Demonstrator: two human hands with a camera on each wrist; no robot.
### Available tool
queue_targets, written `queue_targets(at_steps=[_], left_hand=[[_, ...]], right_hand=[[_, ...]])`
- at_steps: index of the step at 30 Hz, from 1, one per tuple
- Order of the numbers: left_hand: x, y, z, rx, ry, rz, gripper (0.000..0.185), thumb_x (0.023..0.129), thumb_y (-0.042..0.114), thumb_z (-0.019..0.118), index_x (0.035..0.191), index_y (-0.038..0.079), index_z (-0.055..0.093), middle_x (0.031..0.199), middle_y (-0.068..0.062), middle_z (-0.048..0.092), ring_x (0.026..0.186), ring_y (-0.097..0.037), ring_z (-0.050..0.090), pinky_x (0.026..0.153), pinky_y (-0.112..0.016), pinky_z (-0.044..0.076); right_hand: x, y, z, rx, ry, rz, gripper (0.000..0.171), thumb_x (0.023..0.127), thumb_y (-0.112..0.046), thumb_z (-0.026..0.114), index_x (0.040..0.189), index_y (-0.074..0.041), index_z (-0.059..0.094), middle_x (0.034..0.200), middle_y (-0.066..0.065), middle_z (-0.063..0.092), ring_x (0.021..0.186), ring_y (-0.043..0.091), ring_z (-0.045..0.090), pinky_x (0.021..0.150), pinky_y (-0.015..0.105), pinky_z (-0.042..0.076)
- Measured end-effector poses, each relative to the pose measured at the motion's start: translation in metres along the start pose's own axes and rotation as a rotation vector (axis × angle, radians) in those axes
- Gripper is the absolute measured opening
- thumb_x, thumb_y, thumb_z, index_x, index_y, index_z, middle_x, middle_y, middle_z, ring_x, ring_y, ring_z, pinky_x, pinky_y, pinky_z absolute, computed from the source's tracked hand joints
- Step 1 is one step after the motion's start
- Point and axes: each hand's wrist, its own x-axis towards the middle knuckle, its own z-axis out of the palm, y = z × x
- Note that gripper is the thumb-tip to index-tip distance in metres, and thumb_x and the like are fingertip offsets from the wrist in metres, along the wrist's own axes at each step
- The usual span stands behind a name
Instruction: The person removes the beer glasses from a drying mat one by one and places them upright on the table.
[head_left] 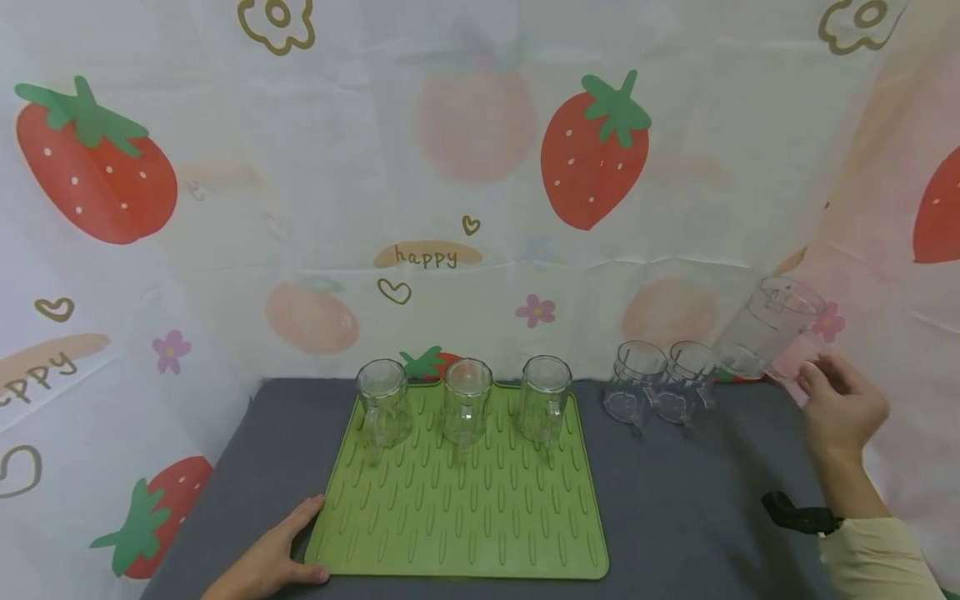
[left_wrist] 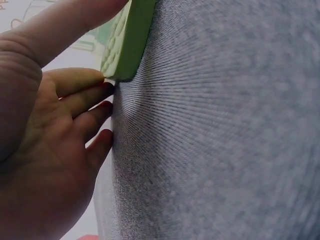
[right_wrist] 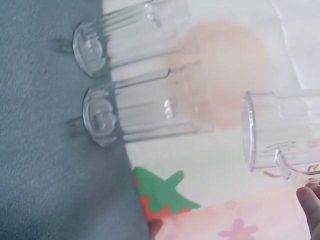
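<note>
A green ridged mat [head_left: 465, 517] lies on the grey table [head_left: 675, 517]. Three clear mugs [head_left: 467, 400] stand upside down along its back edge. To its right two more clear mugs [head_left: 636, 383] stand upright on the table, also seen in the right wrist view [right_wrist: 145, 112]. My right hand [head_left: 813, 371] holds another clear mug [head_left: 776, 329] tilted in the air above the table's right rear; the same mug [right_wrist: 285, 132] shows with a fingertip [right_wrist: 311, 202] beside it. My left hand [head_left: 288, 546] rests flat at the mat's front left corner [left_wrist: 127, 40], fingers [left_wrist: 95, 95] touching its edge.
A strawberry-print curtain [head_left: 480, 167] hangs close behind and on both sides of the table. The front rows of the mat hold nothing. Grey cloth [left_wrist: 215, 140] lies bare in front of the two upright mugs. A black strap [head_left: 798, 514] sits on my right wrist.
</note>
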Motion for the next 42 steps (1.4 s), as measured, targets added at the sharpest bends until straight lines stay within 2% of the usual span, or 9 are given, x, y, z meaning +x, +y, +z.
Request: queue_targets(at_steps=[8, 15, 19, 24, 26, 29, 31, 33, 42], left_hand=[[-0.001, 0.000, -0.001, 0.021, -0.007, 0.008, 0.105, 0.077, 0.038, 0.081, 0.152, -0.005, 0.022, 0.155, -0.036, 0.016, 0.139, -0.059, 0.017, 0.098, -0.071, 0.034], [-0.001, 0.000, -0.001, 0.019, -0.007, 0.008, 0.104, 0.076, 0.037, 0.081, 0.152, -0.005, 0.024, 0.155, -0.037, 0.016, 0.139, -0.059, 0.018, 0.098, -0.071, 0.034], [-0.002, 0.001, -0.003, 0.023, 0.003, -0.003, 0.103, 0.076, 0.037, 0.082, 0.152, -0.004, 0.026, 0.154, -0.038, 0.018, 0.138, -0.060, 0.020, 0.098, -0.071, 0.034], [-0.001, 0.002, -0.003, 0.033, 0.015, 0.008, 0.101, 0.076, 0.036, 0.082, 0.151, -0.004, 0.027, 0.153, -0.038, 0.019, 0.138, -0.059, 0.021, 0.098, -0.071, 0.035], [-0.001, 0.002, -0.003, 0.026, 0.011, 0.001, 0.101, 0.076, 0.037, 0.081, 0.151, -0.004, 0.026, 0.154, -0.038, 0.018, 0.139, -0.059, 0.020, 0.098, -0.071, 0.034], [-0.001, 0.002, -0.002, 0.016, 0.006, -0.017, 0.102, 0.077, 0.037, 0.081, 0.152, -0.003, 0.026, 0.154, -0.038, 0.017, 0.139, -0.059, 0.019, 0.098, -0.071, 0.034], [-0.001, 0.002, -0.001, 0.004, 0.007, -0.029, 0.102, 0.076, 0.037, 0.082, 0.152, -0.002, 0.026, 0.155, -0.037, 0.017, 0.140, -0.059, 0.018, 0.099, -0.071, 0.033], [0.000, 0.002, -0.001, -0.003, 0.009, -0.031, 0.102, 0.076, 0.036, 0.082, 0.152, -0.002, 0.026, 0.155, -0.037, 0.017, 0.140, -0.058, 0.017, 0.099, -0.071, 0.032], [0.000, 0.000, -0.001, -0.010, 0.009, -0.035, 0.103, 0.075, 0.037, 0.083, 0.152, -0.001, 0.027, 0.155, -0.036, 0.017, 0.141, -0.057, 0.017, 0.100, -0.071, 0.032]], right_hand=[[0.006, 0.011, -0.010, -0.104, 0.060, 0.007, 0.021, 0.080, 0.008, 0.069, 0.093, -0.006, 0.077, 0.070, -0.013, 0.068, 0.056, -0.004, 0.064, 0.052, 0.007, 0.049], [0.009, 0.030, -0.020, -0.314, 0.076, -0.073, 0.032, 0.083, 0.005, 0.067, 0.072, -0.026, 0.068, 0.063, -0.023, 0.061, 0.054, -0.011, 0.057, 0.053, 0.002, 0.047], [0.006, 0.045, -0.026, -0.422, 0.095, -0.133, 0.034, 0.084, 0.002, 0.067, 0.068, -0.028, 0.064, 0.059, -0.030, 0.055, 0.054, -0.013, 0.051, 0.055, 0.000, 0.043], [0.002, 0.058, -0.031, -0.524, 0.108, -0.142, 0.034, 0.086, -0.003, 0.068, 0.067, -0.031, 0.061, 0.058, -0.033, 0.050, 0.055, -0.013, 0.046, 0.056, 0.001, 0.037], [0.002, 0.064, -0.032, -0.547, 0.095, -0.139, 0.031, 0.087, -0.005, 0.067, 0.068, -0.028, 0.061, 0.058, -0.034, 0.048, 0.055, -0.014, 0.044, 0.056, 0.002, 0.036], [0.002, 0.073, -0.033, -0.596, 0.077, -0.152, 0.017, 0.088, -0.005, 0.066, 0.072, -0.012, 0.066, 0.059, -0.038, 0.045, 0.056, -0.016, 0.042, 0.058, 0.002, 0.034], [0.001, 0.079, -0.034, -0.638, 0.068, -0.153, 0.010, 0.088, -0.006, 0.067, 0.081, 0.001, 0.068, 0.059, -0.041, 0.043, 0.056, -0.019, 0.040, 0.059, 0.002, 0.032], [-0.001, 0.084, -0.035, -0.673, 0.062, -0.146, 0.015, 0.089, -0.006, 0.066, 0.091, 0.008, 0.068, 0.059, -0.043, 0.039, 0.057, -0.020, 0.038, 0.060, 0.002, 0.031], [-0.011, 0.100, -0.037, -0.688, 0.051, -0.150, 0.017, 0.088, -0.002, 0.066, 0.096, 0.013, 0.068, 0.063, -0.044, 0.038, 0.060, -0.022, 0.038, 0.062, 0.000, 0.030]])
